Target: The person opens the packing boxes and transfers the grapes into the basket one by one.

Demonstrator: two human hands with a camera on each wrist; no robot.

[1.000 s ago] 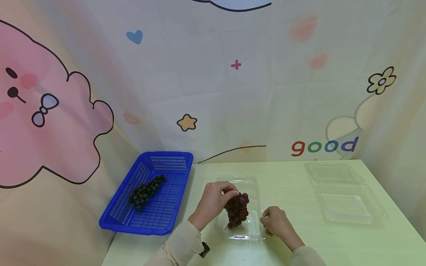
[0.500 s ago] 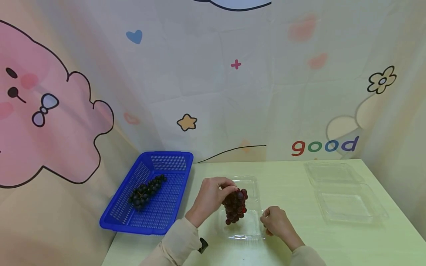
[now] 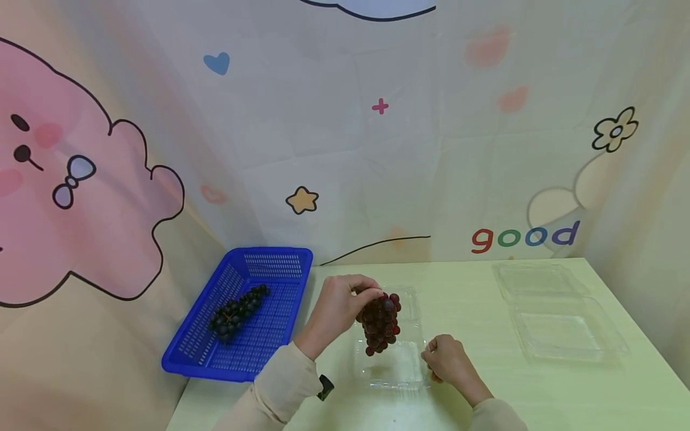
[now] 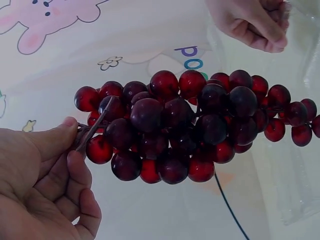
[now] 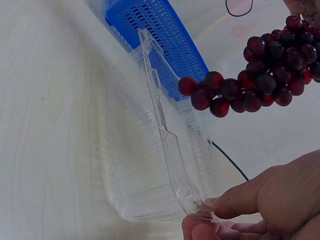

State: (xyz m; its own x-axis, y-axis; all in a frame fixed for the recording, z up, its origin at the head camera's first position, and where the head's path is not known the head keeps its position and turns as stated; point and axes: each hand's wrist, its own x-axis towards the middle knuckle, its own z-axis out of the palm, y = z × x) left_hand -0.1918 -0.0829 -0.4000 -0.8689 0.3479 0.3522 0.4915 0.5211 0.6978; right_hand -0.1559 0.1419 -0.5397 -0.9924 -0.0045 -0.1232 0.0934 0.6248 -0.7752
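A bunch of dark red grapes [image 3: 380, 323] hangs from my left hand [image 3: 338, 305], which pinches its brown stem [image 4: 95, 127] between thumb and fingers. The bunch is above an opened clear plastic box [image 3: 392, 366] on the table, apart from it. My right hand [image 3: 447, 360] is at the right side of that box. In the right wrist view its thumb and fingers pinch a corner of the box's rim [image 5: 165, 125].
To the left stands a blue plastic basket [image 3: 293, 311] with a bunch of black grapes [image 3: 232, 317] in it. A second opened clear box [image 3: 560, 329] lies at the table's right. A printed curtain [image 3: 350, 149] hangs behind the table [image 3: 458, 287].
My left hand has lifted the red grapes upward and slightly left, away from the box. The right hand has stayed at the box's corner.
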